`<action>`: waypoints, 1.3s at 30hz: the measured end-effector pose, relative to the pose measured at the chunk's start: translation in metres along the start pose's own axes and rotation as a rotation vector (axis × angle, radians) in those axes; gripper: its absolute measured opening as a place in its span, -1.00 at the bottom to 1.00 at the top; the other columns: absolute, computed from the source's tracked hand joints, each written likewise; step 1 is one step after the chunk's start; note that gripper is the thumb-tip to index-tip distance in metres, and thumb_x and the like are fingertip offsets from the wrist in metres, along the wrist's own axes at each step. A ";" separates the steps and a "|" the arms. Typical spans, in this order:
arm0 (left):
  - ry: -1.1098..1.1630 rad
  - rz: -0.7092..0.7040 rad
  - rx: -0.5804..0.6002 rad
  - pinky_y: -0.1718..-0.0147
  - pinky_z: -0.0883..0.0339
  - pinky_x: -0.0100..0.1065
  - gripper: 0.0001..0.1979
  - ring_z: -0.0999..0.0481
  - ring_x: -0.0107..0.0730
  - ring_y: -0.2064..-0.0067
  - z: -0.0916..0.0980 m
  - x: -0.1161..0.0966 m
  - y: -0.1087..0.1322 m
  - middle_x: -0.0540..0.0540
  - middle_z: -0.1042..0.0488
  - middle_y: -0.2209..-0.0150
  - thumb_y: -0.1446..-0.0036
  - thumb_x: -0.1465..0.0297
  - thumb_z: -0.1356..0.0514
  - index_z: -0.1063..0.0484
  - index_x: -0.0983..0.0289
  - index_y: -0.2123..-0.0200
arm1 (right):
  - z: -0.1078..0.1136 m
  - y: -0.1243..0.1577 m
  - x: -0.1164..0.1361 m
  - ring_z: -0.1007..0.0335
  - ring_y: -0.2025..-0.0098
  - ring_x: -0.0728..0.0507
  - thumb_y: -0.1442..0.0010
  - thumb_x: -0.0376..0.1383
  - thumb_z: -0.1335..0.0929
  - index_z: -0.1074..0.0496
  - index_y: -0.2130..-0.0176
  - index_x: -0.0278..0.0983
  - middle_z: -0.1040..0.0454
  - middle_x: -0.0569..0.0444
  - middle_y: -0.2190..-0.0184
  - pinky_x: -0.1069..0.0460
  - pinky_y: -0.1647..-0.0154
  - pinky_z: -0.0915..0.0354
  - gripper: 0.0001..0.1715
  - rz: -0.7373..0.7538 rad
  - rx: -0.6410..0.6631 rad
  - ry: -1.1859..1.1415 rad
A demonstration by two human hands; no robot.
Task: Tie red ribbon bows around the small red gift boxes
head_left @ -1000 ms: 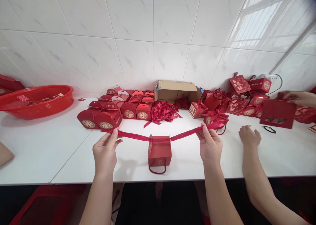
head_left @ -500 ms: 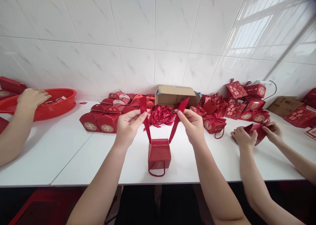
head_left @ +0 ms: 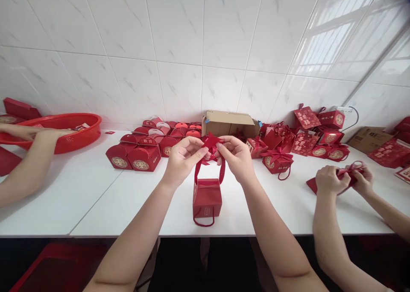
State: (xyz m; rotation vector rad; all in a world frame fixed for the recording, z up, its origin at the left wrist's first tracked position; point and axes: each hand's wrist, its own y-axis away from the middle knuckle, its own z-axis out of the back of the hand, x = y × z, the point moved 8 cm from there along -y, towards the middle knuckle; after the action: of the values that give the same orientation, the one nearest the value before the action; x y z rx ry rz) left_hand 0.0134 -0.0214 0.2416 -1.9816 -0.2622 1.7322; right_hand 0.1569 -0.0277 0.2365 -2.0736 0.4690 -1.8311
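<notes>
A small red gift box point(head_left: 207, 199) with a cord handle stands near the table's front edge. A red ribbon point(head_left: 222, 171) runs up from both sides of its top. Above the box, my left hand point(head_left: 185, 158) pinches one ribbon end between thumb and fingers. My right hand point(head_left: 235, 157) pinches the other end, and the two ends cross between my fingertips. Behind my hands lies a heap of loose red ribbons, now mostly hidden.
Red boxes point(head_left: 143, 155) stand in rows at the left, and bowed boxes point(head_left: 277, 159) at the right. An open cardboard box point(head_left: 229, 119) is by the wall. One person reaches into a red basin point(head_left: 80, 140); another person's hands point(head_left: 333, 178) handle a red box at right.
My hands have come together, bringing the two ribbon ends from apart to crossing above the box. At left, a person's arm has lowered into the basin; the hands at right have shifted rightward.
</notes>
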 end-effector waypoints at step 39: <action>-0.925 -0.077 -0.445 0.49 -0.22 -0.50 -0.90 -0.34 -0.52 0.47 0.132 0.060 0.092 -0.06 -0.29 0.50 -0.06 0.34 -0.18 -0.38 0.23 0.35 | 0.157 0.131 -0.109 -0.44 0.30 -0.18 -0.11 -0.08 -0.34 -0.48 0.30 -0.31 -0.51 -0.03 0.40 -0.08 0.20 -0.34 -0.66 -0.188 -0.586 0.495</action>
State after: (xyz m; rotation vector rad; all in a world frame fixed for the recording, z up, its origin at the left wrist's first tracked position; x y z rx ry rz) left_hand -0.1200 -0.0423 0.1357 -1.2259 -1.0847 2.5865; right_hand 0.2970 -0.0895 0.0623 -2.0239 1.0790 -2.5732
